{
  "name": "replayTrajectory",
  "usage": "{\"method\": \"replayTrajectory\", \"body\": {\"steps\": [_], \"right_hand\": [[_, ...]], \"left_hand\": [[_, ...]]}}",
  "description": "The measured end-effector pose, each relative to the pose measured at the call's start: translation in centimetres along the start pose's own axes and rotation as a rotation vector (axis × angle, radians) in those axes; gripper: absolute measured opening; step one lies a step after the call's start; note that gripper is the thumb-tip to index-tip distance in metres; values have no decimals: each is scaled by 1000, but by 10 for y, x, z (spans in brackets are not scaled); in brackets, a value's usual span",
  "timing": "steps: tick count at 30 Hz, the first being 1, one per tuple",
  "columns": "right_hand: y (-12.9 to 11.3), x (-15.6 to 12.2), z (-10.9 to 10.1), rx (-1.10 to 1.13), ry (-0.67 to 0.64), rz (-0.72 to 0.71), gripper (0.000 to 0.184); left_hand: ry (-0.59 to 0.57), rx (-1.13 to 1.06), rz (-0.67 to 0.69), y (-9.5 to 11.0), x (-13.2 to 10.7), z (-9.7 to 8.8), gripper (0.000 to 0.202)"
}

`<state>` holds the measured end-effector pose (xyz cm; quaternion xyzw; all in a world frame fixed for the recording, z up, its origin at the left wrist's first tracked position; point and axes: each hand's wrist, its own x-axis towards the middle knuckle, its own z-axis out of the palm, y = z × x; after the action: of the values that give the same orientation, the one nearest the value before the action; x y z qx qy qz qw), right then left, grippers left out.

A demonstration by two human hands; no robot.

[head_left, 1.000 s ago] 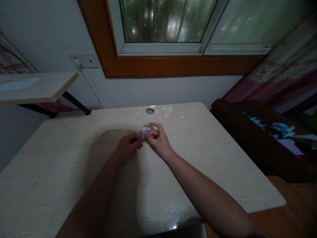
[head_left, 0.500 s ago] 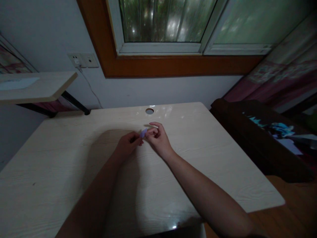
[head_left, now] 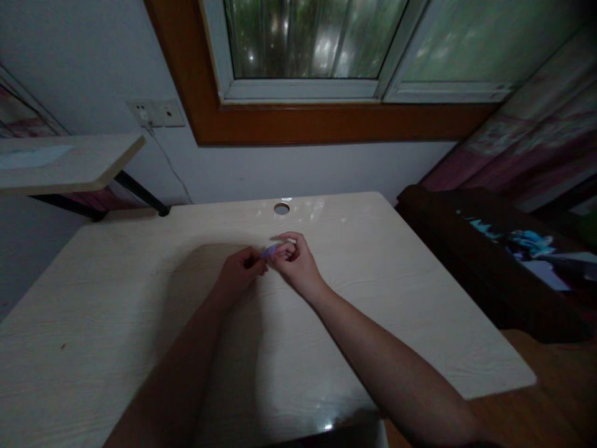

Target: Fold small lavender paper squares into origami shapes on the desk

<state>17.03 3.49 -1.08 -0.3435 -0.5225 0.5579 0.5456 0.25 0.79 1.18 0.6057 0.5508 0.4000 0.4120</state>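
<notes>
My left hand and my right hand meet over the middle of a pale wooden desk. Between their fingertips they pinch a small pale purple piece of folded paper. Both hands have curled fingers closed on it. Most of the paper is hidden by the fingers. The right hand's index finger arches over the top of the paper.
A round cable hole lies in the desk near its far edge. A window with a brown frame sits above. A shelf juts out at the left. A dark wooden box with coloured papers stands at the right.
The hands have stayed in place. The purple paper has been pressed lower between the fingers and shows less than before.
</notes>
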Motion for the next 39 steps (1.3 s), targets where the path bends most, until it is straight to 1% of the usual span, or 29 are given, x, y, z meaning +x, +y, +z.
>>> {"method": "replayTrajectory", "body": {"steps": [6, 12, 16, 21, 23, 27, 30, 34, 39], "right_hand": [[0, 2, 0, 44, 44, 23, 52], [-2, 3, 0, 88, 121, 41, 52], [-4, 5, -2, 130, 149, 50, 53], [-6, 10, -8, 229, 295, 36, 49], [-6, 12, -10, 244, 318, 42, 49], [-5, 11, -9, 224, 272, 38, 48], [-5, 9, -7, 196, 227, 36, 49], [-3, 7, -5, 121, 127, 33, 49], [-1, 5, -3, 78, 12, 13, 47]], "left_hand": [[-1, -20, 0, 1, 0, -1, 20], [23, -55, -1, 1, 1, 0, 20], [38, -71, -4, 4, 1, 0, 21], [70, -79, -12, -2, 2, -1, 19], [89, -89, -7, -5, 3, -2, 18], [120, -149, 4, -5, 4, -1, 18], [112, -178, 30, -7, 3, 0, 21], [71, -125, 64, -12, 4, 2, 28], [33, -31, 67, -10, 3, 1, 22]]}}
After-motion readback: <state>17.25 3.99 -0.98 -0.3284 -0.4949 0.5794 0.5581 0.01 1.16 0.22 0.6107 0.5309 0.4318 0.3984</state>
